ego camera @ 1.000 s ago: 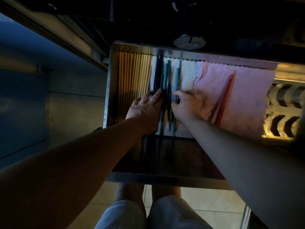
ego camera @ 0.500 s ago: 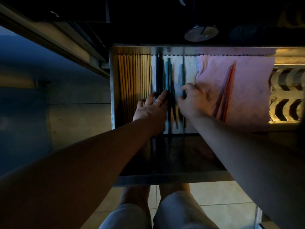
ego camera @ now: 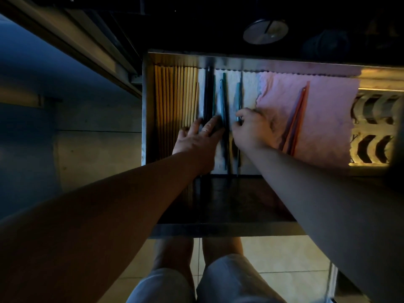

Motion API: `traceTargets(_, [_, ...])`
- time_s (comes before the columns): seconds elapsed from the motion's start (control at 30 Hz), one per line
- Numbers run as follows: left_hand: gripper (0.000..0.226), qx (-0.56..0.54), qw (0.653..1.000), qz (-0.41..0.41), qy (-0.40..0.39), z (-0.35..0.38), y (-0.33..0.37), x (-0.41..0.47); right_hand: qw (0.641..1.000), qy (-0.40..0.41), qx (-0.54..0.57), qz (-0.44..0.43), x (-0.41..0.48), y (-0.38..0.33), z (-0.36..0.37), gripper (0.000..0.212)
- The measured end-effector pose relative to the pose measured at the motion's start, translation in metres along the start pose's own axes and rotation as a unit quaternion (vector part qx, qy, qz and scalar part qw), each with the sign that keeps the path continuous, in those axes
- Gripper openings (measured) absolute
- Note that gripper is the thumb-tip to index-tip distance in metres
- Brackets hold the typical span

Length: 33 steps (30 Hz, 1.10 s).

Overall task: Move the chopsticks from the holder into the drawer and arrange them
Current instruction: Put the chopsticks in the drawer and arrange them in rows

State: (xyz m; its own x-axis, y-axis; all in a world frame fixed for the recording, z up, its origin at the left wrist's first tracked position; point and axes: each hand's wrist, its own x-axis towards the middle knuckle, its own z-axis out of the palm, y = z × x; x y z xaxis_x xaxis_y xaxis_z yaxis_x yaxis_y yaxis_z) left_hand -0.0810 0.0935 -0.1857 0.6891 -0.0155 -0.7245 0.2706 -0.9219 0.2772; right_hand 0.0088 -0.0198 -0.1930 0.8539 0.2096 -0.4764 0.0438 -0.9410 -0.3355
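I'm watching the left hand (ego camera: 196, 138) lying flat in the open drawer (ego camera: 218, 229), fingers straight, pressing on the dark chopsticks (ego camera: 207, 95). The right hand (ego camera: 251, 132) is curling its fingers, pinching a teal chopstick (ego camera: 237, 95) just beside them, all pointing toward the back.

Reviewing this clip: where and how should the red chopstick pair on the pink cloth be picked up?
Probably pinch both red chopsticks together near mid-length, from above, with fingers on their two long sides. They lie flat and slanted on the pink cloth, close together and apart from the other sticks. The right hand is nearest.
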Motion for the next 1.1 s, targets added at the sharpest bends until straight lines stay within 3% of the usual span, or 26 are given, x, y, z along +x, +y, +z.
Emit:
traceTargets(0.2, [0.083,-0.003,1.000,0.008,0.012,0.001,-0.001,-0.003,0.998,0.005,-0.040,-0.040,0.005,-0.006,0.003,0.026])
traceTargets(0.37, [0.083,-0.008,1.000,0.007,0.000,-0.001,-0.001,-0.003,0.995,-0.020,-0.096,0.008,0.013,-0.017,0.007,0.031])
traceTargets(0.53, [0.084,-0.010,1.000,0.005,0.000,0.001,-0.002,-0.003,0.992,-0.068,-0.060,0.091,0.029,-0.024,0.012,0.033])
traceTargets(0.63, [0.081,-0.005,1.000,0.002,-0.006,0.001,-0.001,-0.004,0.991,-0.076,-0.052,0.099,0.033,-0.019,0.008,0.030])
traceTargets(0.77, [0.081,-0.010,1.000,0.005,-0.003,0.000,0.000,-0.006,0.992,-0.064,-0.078,0.073,0.031,-0.012,0.002,0.026])
traceTargets(0.93, [0.082,-0.002,1.000,0.003,0.001,0.003,0.000,-0.005,0.998,0.017,-0.066,0.001,0.018,-0.013,-0.005,0.023])
traceTargets(1.1, [0.082,-0.003,1.000,0.005,0.003,0.004,-0.002,-0.003,0.996,-0.017,-0.091,-0.015,0.017,-0.028,0.001,0.021])
